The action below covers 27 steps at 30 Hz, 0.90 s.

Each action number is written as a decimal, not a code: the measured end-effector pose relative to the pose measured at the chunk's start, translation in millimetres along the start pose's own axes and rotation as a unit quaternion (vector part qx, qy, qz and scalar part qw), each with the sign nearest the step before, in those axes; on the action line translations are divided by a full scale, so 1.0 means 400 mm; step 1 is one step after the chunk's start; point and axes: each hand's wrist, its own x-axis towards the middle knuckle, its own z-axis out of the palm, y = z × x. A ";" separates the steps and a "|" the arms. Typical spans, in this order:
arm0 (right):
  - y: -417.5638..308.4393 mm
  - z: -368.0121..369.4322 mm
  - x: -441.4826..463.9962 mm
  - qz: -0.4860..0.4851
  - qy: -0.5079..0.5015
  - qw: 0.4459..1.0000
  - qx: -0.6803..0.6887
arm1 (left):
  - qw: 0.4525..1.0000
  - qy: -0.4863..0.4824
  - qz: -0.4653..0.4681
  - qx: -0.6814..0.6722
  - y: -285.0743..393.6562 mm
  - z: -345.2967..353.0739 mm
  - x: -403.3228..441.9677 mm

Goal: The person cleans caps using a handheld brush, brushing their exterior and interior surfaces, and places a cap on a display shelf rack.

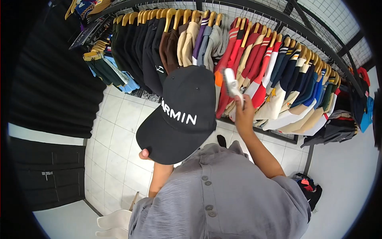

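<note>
A black cap [187, 99] with white lettering is held up in front of my chest, its brim pointing down and to the left. My left hand [145, 154] grips the brim's lower edge; one fingertip shows and the rest is hidden behind the cap. To the right of the cap, my right hand [244, 111] is closed round the handle of a white brush-like tool [232, 84]. The tool's head is raised beside the cap's crown, apart from it, and looks slightly blurred.
Jackets [260, 59] on wooden hangers fill a curved black rack [314, 34] ahead. A black curtain [47, 75] and black door [47, 173] are at left. Pale chairs [113, 220] stand lower left, dark clothes [308, 189] lie lower right, on tiled floor [115, 131].
</note>
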 end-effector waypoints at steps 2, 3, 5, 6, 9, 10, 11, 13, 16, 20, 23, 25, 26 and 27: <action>0.027 -0.020 -0.001 -0.021 0.061 0.994 0.094 | 1.000 0.014 -0.007 -0.016 0.016 0.000 0.005; 0.026 -0.035 -0.019 -0.022 0.056 0.994 0.094 | 0.999 0.023 -0.011 -0.024 0.022 -0.001 0.005; 0.019 -0.076 -0.066 -0.170 0.014 0.960 0.224 | 0.998 0.043 -0.025 -0.041 0.029 -0.004 -0.006; 0.013 -0.082 -0.059 -0.335 0.015 0.937 0.100 | 0.998 0.045 -0.026 -0.041 0.026 -0.011 -0.010; -0.016 -0.089 -0.035 -0.380 -0.099 0.917 -0.073 | 0.992 0.033 -0.031 -0.119 0.017 -0.024 -0.008; -0.021 -0.071 -0.028 -0.190 -0.073 0.978 -0.053 | 0.995 0.043 -0.035 -0.085 0.020 -0.020 -0.008; -0.013 -0.051 0.007 -0.096 -0.038 0.995 0.006 | 0.997 0.053 -0.037 -0.053 0.020 -0.016 -0.006; 0.009 -0.032 0.031 -0.005 -0.005 0.998 0.065 | 0.998 0.033 -0.036 -0.047 0.021 -0.012 0.004; 0.029 -0.020 -0.004 0.007 -0.056 0.982 0.182 | 0.995 0.085 -0.036 -0.025 0.022 -0.013 0.010; 0.025 -0.017 -0.068 -0.158 -0.066 0.930 0.325 | 0.975 0.172 -0.101 -0.098 0.000 0.049 0.034; 0.010 -0.027 -0.058 -0.289 -0.097 0.941 0.148 | 0.962 0.204 -0.132 -0.125 -0.018 0.068 0.042; -0.046 -0.041 -0.042 -0.349 -0.205 0.913 0.043 | 0.953 0.246 -0.151 -0.095 -0.030 0.081 0.041; -0.050 -0.030 -0.047 -0.347 -0.202 0.915 0.042 | 0.952 0.246 -0.155 -0.095 -0.039 0.087 0.037; -0.049 -0.018 -0.051 -0.329 -0.239 0.913 0.019 | 0.947 0.265 -0.163 -0.080 -0.046 0.092 0.033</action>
